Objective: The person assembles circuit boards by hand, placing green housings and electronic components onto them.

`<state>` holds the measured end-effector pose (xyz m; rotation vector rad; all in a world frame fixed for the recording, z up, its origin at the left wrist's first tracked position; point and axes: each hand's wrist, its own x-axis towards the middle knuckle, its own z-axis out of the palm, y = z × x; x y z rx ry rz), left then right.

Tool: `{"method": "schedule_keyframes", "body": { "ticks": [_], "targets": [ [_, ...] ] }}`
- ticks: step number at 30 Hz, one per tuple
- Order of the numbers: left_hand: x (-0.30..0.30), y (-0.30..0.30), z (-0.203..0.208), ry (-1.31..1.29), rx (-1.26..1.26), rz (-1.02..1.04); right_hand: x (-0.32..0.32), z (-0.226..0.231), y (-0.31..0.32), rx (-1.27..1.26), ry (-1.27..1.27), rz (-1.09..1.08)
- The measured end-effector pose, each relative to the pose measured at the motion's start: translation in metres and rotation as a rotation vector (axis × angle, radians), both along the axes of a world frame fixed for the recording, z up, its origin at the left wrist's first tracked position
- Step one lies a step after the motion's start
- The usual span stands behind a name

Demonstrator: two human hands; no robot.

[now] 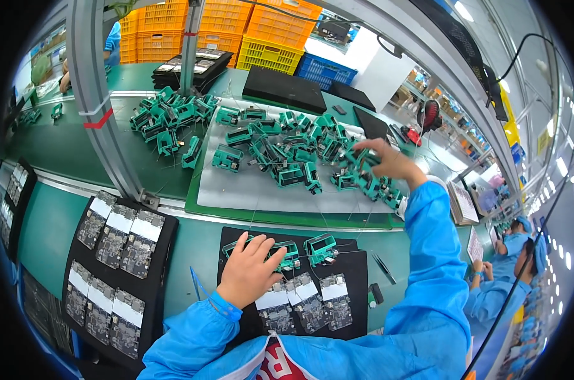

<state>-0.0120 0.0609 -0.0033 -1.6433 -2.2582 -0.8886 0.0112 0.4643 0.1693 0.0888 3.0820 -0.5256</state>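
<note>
Circuit boards [310,304], three of them, lie side by side toward the near edge of the black mat [358,258], and along the far edge of this mat stand the green frames [320,249], with thin wires coming out. The left hand [246,271] is palm down over the far left corner, its fingers loosely spread on a frame; whether they pinch it, I cannot tell. Tweezers [384,268] lie on the worktop [195,250], just beside the right edge of the mat. Farther away, the right hand [396,163] is bent over the right edge of the grey sheet [230,197], where the loose pile [290,149] of the same frames is lying; its fingers are half closed and blurred, so I cannot tell if they hold one. For good work, I think, this hand should take one frame by its stiff sides — never by the wire — and loosen the wire from its neighbours before lifting, because a pull could drag others along. The left hand would do best to press lightly — hard pressure may shift the frames. Beyond the sheet's far edge are stacked orange crates [220,16].
</note>
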Motion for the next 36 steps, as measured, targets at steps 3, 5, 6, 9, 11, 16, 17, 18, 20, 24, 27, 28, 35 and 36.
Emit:
{"method": "schedule_keyframes", "body": {
  "ticks": [3, 5, 6, 9, 11, 16, 17, 18, 20, 24, 27, 28, 35, 36],
  "targets": [
    [0.001, 0.002, 0.001, 0.019, 0.003, 0.003, 0.005, -0.036, -0.011, -0.01, 0.046, 0.039],
    [0.001, 0.003, 0.003, 0.023, 0.009, -0.005, 0.0, -0.061, -0.019, -0.007, 0.161, 0.026],
    [0.001, 0.004, 0.003, 0.023, 0.011, -0.007, -0.006, -0.081, -0.019, 0.208, 0.209, -0.069],
    [0.0, 0.004, 0.002, 0.017, 0.011, -0.018, -0.014, -0.109, -0.027, 0.317, 0.174, -0.194],
    [0.0, 0.001, 0.004, 0.014, -0.002, -0.009, -0.01, -0.103, -0.037, 0.334, 0.249, -0.186],
    [0.001, 0.0, 0.007, -0.004, -0.01, -0.008, 0.029, -0.098, -0.032, 0.297, 0.291, -0.134],
    [0.001, 0.0, 0.006, -0.005, -0.012, -0.005, 0.037, -0.097, -0.026, 0.299, 0.318, -0.111],
    [0.001, -0.001, 0.006, -0.005, -0.007, -0.003, 0.042, -0.102, -0.016, 0.389, 0.366, -0.116],
    [0.001, -0.001, 0.005, -0.009, -0.003, -0.005, 0.051, -0.11, -0.003, 0.497, 0.309, -0.21],
    [0.001, 0.003, 0.006, -0.005, 0.005, -0.013, 0.055, -0.131, 0.034, 0.25, 0.231, -0.366],
    [0.0, 0.003, 0.006, -0.013, -0.004, -0.011, 0.056, -0.132, 0.051, 0.048, 0.2, -0.325],
    [0.001, 0.004, 0.006, -0.017, -0.006, -0.019, 0.055, -0.127, 0.048, 0.147, 0.269, -0.318],
    [0.002, -0.003, 0.003, -0.009, -0.011, -0.01, -0.005, -0.118, -0.026, 0.243, 0.481, -0.083],
    [0.001, -0.001, 0.003, -0.01, 0.002, -0.019, -0.01, -0.127, -0.023, 0.259, 0.465, -0.09]
  ]
}}
